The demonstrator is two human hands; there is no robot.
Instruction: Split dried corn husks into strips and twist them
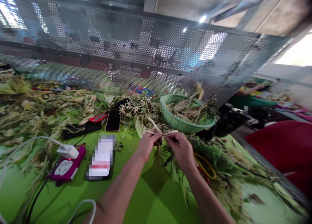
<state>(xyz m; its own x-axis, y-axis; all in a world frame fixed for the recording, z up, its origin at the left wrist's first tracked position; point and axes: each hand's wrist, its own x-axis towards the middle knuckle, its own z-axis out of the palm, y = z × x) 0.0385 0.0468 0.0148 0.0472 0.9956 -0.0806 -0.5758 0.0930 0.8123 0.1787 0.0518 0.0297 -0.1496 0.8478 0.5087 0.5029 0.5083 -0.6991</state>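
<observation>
Over the green table (146, 198), my left hand (149, 143) is closed, its thumb and fingers pinching a bundle of pale dried corn husk (154, 124). Close by on the right, my right hand (180, 150) pinches the husk at the same spot, with a pale strip sticking up beside its fingers. A darker, frayed part hangs below my left hand; its details are blurred. Behind my hands stands a green plastic basket (187, 128) with dry husks in it. Scissors with yellow loop handles (208, 167) lie partly hidden by my right forearm.
Loose husk scraps (60, 104) cover the left and back. At left lie a dark-screened phone (113, 120), a lit phone (101, 159), a red-handled tool (98, 117) and a magenta power strip (65, 168) with cables. A perforated metal screen (136, 52) rises behind.
</observation>
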